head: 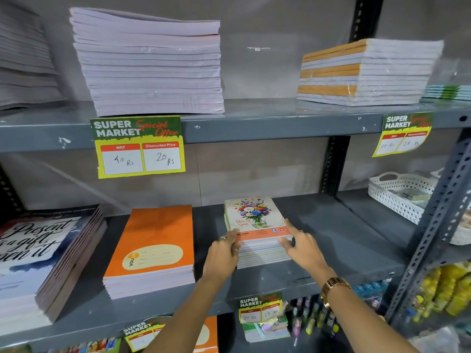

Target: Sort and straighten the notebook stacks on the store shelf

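Observation:
A small stack of flower-cover notebooks (254, 215) sits in the middle of the grey lower shelf (331, 238). My left hand (224, 253) presses against the stack's front left corner, fingers curled on the top edge. My right hand (300, 245) lies against the front right corner, fingers spread along the stack's side. To the left lies a stack of orange notebooks (153, 240), and at the far left a stack with a lettered cover (38, 253). On the upper shelf stand a tall pale stack (150, 67) and a plastic-wrapped stack with orange spines (367, 72).
Yellow price tags (139, 146) hang from the shelf edges. A white perforated basket (397, 197) stands at the right on the lower shelf. A slotted metal upright (438, 240) runs down the right side. Pens and bottles fill the shelves below.

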The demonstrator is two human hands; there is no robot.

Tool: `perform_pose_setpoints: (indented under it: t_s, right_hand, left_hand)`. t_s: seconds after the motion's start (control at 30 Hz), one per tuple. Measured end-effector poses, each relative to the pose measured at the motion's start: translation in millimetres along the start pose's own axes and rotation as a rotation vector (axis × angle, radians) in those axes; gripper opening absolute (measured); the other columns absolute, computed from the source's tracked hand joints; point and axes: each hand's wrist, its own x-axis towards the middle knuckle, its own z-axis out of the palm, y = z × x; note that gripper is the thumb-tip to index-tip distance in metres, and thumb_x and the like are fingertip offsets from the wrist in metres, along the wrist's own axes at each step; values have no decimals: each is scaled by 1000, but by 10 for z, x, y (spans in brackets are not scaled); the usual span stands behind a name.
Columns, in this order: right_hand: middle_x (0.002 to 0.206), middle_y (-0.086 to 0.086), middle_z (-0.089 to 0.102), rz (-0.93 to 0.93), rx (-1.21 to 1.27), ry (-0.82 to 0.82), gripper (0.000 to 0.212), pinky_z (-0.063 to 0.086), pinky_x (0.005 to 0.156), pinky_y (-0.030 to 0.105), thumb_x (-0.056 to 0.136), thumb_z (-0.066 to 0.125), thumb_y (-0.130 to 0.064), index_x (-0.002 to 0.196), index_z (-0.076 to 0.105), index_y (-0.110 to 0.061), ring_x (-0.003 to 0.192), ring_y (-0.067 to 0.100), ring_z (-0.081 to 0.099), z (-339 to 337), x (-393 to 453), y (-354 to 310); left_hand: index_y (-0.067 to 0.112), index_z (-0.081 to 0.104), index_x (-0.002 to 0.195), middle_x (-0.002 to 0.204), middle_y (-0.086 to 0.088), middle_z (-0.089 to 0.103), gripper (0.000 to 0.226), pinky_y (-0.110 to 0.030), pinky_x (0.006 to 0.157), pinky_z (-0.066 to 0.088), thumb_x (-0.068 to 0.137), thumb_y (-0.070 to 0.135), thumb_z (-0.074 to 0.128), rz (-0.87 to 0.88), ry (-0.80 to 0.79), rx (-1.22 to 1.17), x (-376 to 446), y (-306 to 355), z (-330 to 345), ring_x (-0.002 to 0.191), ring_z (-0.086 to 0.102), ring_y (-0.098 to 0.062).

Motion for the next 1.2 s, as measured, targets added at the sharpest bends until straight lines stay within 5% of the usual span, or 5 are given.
perform_pose_setpoints:
  t_s: [0.27, 0.7, 1.03, 1.1, 1.2]
  right_hand:
    - [84, 1, 53, 16, 16, 23, 57, 48, 72, 29, 94, 53, -28, 145, 31, -16, 79, 16, 53, 12, -32, -29]
    - [86, 14, 63, 56, -35, 40, 53, 52, 75, 34, 94, 51, -25, 144, 35, -13, 74, 18, 52, 7, -60, -76]
    - [92, 11, 65, 46, -96, 35, 54, 49, 73, 30, 97, 45, -27, 147, 26, -15, 83, 23, 62, 48, -89, -91]
    - [111, 17, 66, 25, -169, 19, 56, 52, 79, 35, 98, 42, -27, 148, 21, -13, 97, 28, 63, 50, -110, -117]
    - [156, 13, 25, 40, -245, -18, 55, 40, 108, 40, 100, 35, -28, 150, 15, -15, 140, 28, 32, 40, -161, -189]
  left_hand:
    - [20, 21, 144, 141, -8, 49, 61, -37, 92, 53, 91, 0, 44, -38, -14, 121, -42, 92, 46, 114, 59, -25]
    - [20, 19, 143, 129, -12, 57, 63, -37, 86, 56, 90, -1, 44, -45, -41, 152, -40, 93, 21, 103, 63, -26]
    - [20, 12, 146, 150, -8, 35, 61, -38, 99, 49, 94, 9, 42, -70, -39, 157, -24, 88, 103, 122, 53, -25]
    - [20, 11, 146, 149, -9, 36, 61, -38, 99, 49, 95, 11, 42, -57, -54, 161, -29, 80, 97, 123, 51, -25]
    - [20, 7, 147, 153, -9, 27, 59, -39, 104, 43, 97, 19, 39, -29, -102, 193, -48, 48, 28, 135, 38, -27]
